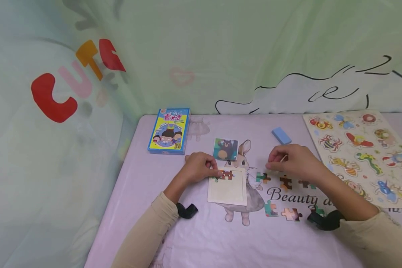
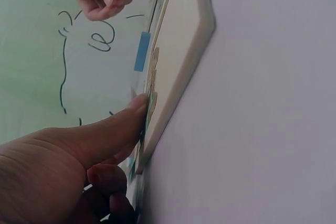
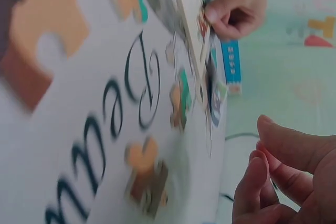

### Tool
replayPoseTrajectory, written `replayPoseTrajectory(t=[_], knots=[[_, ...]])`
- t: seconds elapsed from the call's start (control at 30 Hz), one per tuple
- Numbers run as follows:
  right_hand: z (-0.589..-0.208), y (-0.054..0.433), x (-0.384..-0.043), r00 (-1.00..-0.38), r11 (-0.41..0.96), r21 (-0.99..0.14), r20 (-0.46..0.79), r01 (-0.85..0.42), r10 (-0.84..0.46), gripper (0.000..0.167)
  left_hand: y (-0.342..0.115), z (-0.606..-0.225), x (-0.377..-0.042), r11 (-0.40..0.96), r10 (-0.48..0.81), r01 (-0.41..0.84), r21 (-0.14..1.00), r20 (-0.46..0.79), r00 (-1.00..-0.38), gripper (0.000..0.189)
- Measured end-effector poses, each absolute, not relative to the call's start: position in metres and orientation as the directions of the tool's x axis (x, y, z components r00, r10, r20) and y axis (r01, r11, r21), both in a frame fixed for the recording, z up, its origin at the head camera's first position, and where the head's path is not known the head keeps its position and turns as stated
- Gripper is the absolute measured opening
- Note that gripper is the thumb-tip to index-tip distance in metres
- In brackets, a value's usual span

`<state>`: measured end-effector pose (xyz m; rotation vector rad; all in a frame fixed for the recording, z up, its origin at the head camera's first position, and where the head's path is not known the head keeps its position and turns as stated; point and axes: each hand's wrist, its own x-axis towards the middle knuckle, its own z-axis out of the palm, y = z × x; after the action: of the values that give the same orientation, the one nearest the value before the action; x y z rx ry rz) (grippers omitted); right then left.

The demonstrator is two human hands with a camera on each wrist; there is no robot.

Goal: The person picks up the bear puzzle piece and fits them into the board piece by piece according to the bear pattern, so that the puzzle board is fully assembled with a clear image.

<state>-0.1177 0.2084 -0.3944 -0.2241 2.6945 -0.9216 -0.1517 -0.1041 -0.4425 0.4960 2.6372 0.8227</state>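
Filling the board (image 1: 226,193) seems underway: the left hand (image 1: 199,168) pinches a piece (image 2: 152,106), while the right hand (image 1: 291,160), half-curled and seemingly empty, likely needs a loose piece (image 1: 286,182).

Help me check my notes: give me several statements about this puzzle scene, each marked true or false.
1. The left hand touches a puzzle piece on the wooden board. True.
2. In the head view, the picture card lies right of the cartoon box and left of the blue block. True.
3. The picture card shows a rabbit. False: it shows a bear.
4. The blue block lies on the wooden board. False: it lies on the tablecloth.
5. Every piece is on the board. False: several loose pieces lie beside it.
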Motion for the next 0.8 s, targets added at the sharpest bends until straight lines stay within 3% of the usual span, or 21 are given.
replayPoseTrajectory(t=[0.8], knots=[[-0.406,0.295,-0.122,-0.957,0.873,-0.486,-0.271,0.041,-0.106,0.049,-0.106,-0.447,-0.154,0.750,0.435,0.217,0.625,-0.217,-0.874,0.023]])
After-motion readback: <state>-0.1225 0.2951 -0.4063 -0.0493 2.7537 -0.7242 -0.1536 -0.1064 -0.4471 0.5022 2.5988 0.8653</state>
